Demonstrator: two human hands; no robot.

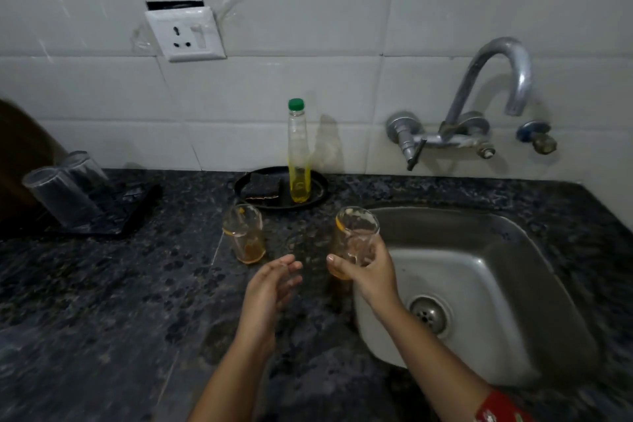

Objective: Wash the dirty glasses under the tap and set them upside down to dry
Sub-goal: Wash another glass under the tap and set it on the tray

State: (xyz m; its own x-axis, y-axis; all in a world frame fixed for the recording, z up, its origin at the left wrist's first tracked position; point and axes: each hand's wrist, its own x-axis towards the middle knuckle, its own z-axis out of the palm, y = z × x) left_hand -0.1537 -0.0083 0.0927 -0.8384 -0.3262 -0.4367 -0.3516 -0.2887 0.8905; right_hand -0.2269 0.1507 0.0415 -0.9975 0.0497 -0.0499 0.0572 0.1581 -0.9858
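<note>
Right hand (371,271): fingers clamped round dirty glass (354,240), at sink (496,284) rim, likely bound for the tap (493,55).
Left hand (270,284): fingers loose, apart, empty.
Second glass (244,233): upright, unwashed, next up.

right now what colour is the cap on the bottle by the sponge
Green cap on the bottle; clearest in the head view.

I hold one dirty glass (356,240) tilted in my right hand (371,271) over the left rim of the sink (445,214), orange residue at its lip and base. A second glass (244,233) (same orange film) stands upright on the counter (102,284) nearby. Two clear glasses (63,192) sit inverted far left.
</note>
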